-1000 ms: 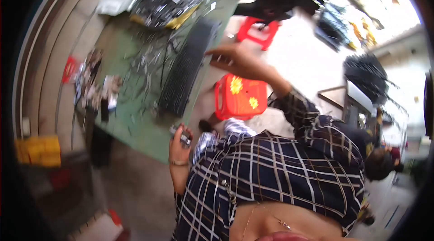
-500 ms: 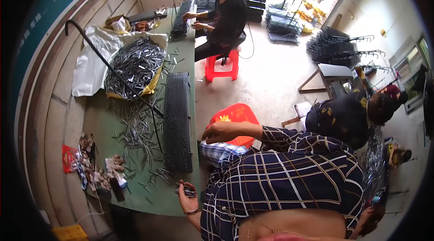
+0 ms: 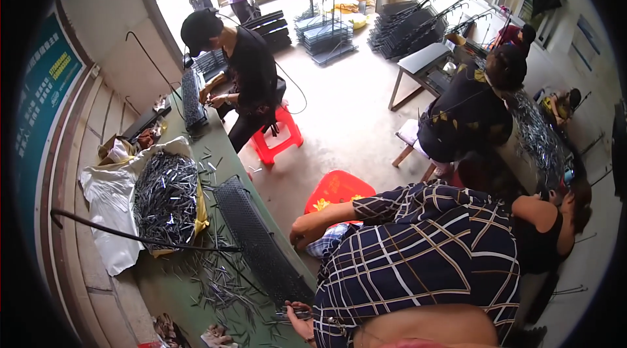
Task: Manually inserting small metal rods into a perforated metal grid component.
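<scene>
A handful of thin dark metal strips lies in my left hand (image 3: 301, 323), whose fingers curl around them at the table edge. That hand is by the near end of a long black perforated panel (image 3: 256, 234), which lies along the edge of the green table (image 3: 157, 288). My right hand (image 3: 308, 226) hangs off the table, beside the panel's right side, with its fingers bent downward and together; anything in them is hidden. Loose metal strips (image 3: 225, 289) are scattered left of the panel. Behind them, an opened sack (image 3: 104, 201) holds a big heap of similar strips (image 3: 166, 194).
A black hooked rod (image 3: 140, 239) crosses above the strips. Red stools (image 3: 339, 188) stand right of the table. A co-worker in black (image 3: 251, 67) handles another panel (image 3: 194, 101) at the far end. Others sit at right by a heap of strips (image 3: 539, 132). Stacked panels (image 3: 325, 34) stand behind.
The view has swung, so the table now runs slantwise. My left hand, still holding strips, has come closer to the panel's near end. My right hand stays off the table with bent fingers.
</scene>
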A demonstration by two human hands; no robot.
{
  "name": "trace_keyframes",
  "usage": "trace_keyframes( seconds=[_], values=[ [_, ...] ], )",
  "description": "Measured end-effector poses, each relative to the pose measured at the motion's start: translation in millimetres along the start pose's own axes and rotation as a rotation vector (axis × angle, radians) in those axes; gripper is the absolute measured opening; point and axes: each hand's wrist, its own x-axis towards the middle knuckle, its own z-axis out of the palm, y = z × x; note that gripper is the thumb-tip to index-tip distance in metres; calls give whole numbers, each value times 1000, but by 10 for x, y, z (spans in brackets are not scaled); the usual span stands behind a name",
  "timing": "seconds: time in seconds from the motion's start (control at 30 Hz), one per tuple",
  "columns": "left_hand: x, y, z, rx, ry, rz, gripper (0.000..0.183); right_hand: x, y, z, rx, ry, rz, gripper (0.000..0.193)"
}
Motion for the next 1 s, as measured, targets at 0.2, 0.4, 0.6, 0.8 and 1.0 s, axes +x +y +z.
trace_keyframes(
  seconds=[0.2,0.4,0.6,0.8,1.0],
  values=[
    [-205,-19,711,-59,-131,-30,16,15,262,122,-62,-55,10,23],
    [-340,-58,1035,67,-190,113,18,316,91,37,-57,-200,-46,26],
    [-357,-278,897,55,-155,174,24,182,225,327,-8,-161,-19,31],
    [-415,-654,777,-13,-218,411,20,414,-428,405,262,-505,129,33],
    [-138,-885,559,-36,-115,494,23,901,-342,882,229,-646,50,34]
  ],
)
